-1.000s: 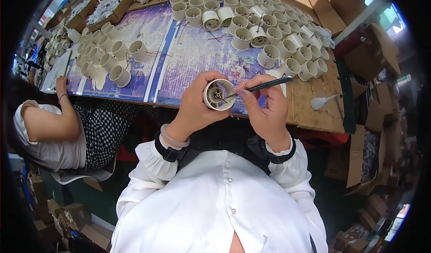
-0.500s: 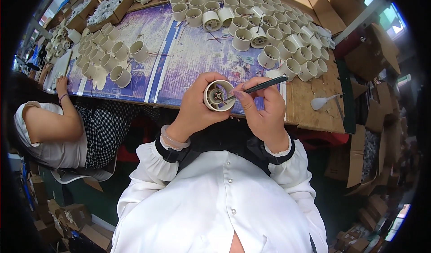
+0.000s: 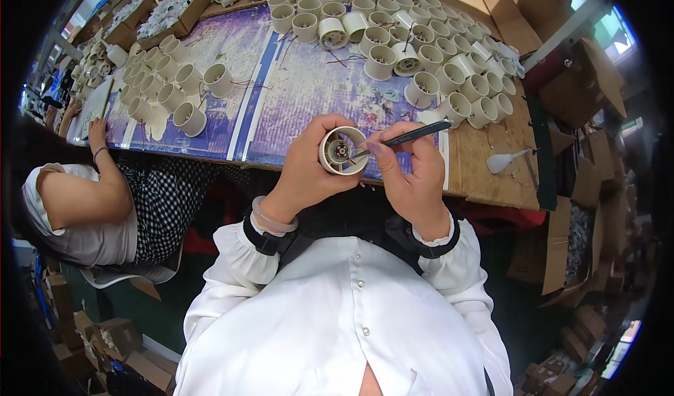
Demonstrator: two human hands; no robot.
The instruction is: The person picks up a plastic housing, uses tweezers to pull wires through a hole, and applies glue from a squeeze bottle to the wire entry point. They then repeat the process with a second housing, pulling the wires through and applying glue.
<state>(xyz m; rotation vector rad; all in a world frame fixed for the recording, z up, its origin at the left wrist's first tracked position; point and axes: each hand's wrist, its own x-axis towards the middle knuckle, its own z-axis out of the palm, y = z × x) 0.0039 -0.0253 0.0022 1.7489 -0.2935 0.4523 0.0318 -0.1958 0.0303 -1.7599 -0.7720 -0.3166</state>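
Left hand (image 3: 309, 168) fingers wrap the cream housing (image 3: 342, 150), mouth upward for access; right hand (image 3: 414, 175) fingers pinch tweezers (image 3: 404, 140) into it (tip seemingly at the hub)

I see a wooden bench (image 3: 484, 178) across the upper frame, purple mat (image 3: 295, 94) over it, cream housings (image 3: 421, 52) crowding upper centre, more housings (image 3: 168, 90) upper left, white scoop (image 3: 504, 161) at right.

Counts: housings, tools, hands, people.
One cream housing (image 3: 342, 150) in hand; several dozen more housings (image 3: 393, 38) on the bench, too many and too crowded for an exact count. One dark tool (image 3: 407, 137). One white scoop (image 3: 503, 161). Two own hands: left hand (image 3: 312, 161), right hand (image 3: 411, 178). One co-worker (image 3: 77, 199), one of their hands (image 3: 98, 135) in view.
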